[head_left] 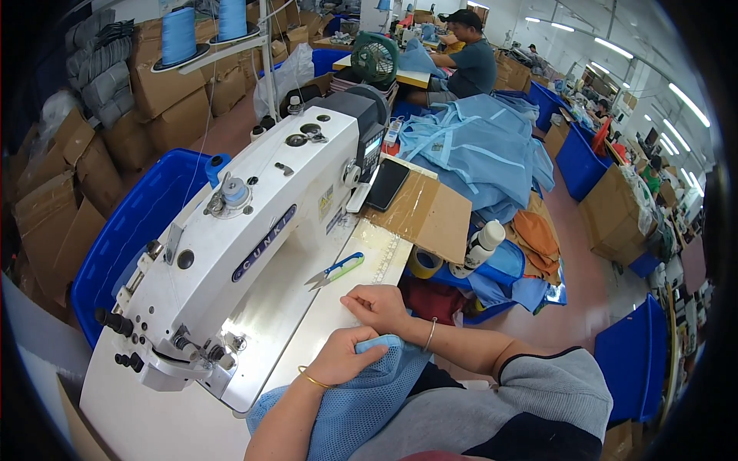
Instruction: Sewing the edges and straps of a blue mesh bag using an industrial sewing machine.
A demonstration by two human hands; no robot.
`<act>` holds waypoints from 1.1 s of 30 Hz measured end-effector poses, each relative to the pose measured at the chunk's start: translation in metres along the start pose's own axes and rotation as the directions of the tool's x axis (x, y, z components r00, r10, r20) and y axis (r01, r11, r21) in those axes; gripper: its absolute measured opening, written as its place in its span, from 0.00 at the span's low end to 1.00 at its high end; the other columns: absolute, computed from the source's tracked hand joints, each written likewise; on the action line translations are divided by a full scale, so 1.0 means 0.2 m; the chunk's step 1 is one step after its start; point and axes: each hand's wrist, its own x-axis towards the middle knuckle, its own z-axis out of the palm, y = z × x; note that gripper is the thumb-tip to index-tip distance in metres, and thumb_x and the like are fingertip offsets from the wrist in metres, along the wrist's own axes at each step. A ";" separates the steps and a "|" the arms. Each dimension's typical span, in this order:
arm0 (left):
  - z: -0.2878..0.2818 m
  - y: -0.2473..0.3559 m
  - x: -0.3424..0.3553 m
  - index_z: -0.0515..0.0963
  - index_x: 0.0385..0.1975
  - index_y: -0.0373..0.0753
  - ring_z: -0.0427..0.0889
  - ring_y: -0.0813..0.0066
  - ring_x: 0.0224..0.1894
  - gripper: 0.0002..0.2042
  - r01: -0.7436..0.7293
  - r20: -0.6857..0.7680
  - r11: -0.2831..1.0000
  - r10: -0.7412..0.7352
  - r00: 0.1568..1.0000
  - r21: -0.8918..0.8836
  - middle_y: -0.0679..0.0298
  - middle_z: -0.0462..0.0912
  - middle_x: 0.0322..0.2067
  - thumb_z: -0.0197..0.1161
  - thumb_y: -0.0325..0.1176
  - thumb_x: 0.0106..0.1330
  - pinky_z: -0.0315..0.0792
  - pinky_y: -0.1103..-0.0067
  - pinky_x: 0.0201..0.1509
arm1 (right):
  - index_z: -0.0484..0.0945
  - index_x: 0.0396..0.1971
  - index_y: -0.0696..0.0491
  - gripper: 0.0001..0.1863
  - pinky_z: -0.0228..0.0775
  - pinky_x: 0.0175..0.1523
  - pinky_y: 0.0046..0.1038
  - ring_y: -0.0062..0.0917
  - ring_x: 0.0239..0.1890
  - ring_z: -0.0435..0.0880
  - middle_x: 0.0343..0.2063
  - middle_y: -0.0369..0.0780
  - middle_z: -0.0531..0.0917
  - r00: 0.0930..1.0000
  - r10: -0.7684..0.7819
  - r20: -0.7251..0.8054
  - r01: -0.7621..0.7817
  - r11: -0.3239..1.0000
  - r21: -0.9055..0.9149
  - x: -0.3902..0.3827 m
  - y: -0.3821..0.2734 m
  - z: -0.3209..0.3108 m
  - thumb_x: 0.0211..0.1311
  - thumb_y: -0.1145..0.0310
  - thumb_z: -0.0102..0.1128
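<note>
Light blue mesh fabric (pixel 369 396) hangs over the near table edge onto my lap. My left hand (pixel 350 357) is closed on its upper edge, thumb on top. Just beyond it, my right hand (pixel 377 306) is curled shut above the table; whatever its fingers may hold is hidden. A white sewing machine (pixel 307 184) stands to the left of both hands, its needle area well away from the fabric. Thread snips (pixel 335 270) with blue and green handles lie on the white table (pixel 288 349), just past my right hand.
A black phone (pixel 387 184) rests by cardboard (pixel 430 211) on the table. A white bottle (pixel 483 244) stands right of it, before piled light blue garments (pixel 477 146). Blue bins (pixel 123 246) flank the machine and aisle. Thread cones (pixel 178 38) stand overhead; a co-worker (pixel 473 65) sits beyond.
</note>
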 end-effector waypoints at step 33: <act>0.30 0.20 -1.09 0.78 0.22 0.31 0.71 0.84 0.22 0.05 0.058 -0.678 0.986 -0.150 0.720 -0.157 0.68 0.77 0.19 0.68 0.24 0.50 0.64 0.85 0.28 | 0.79 0.24 0.57 0.14 0.67 0.25 0.24 0.17 0.18 0.75 0.14 0.36 0.78 0.963 0.002 0.270 -0.089 0.947 0.309 0.08 0.06 -0.03 0.62 0.61 0.60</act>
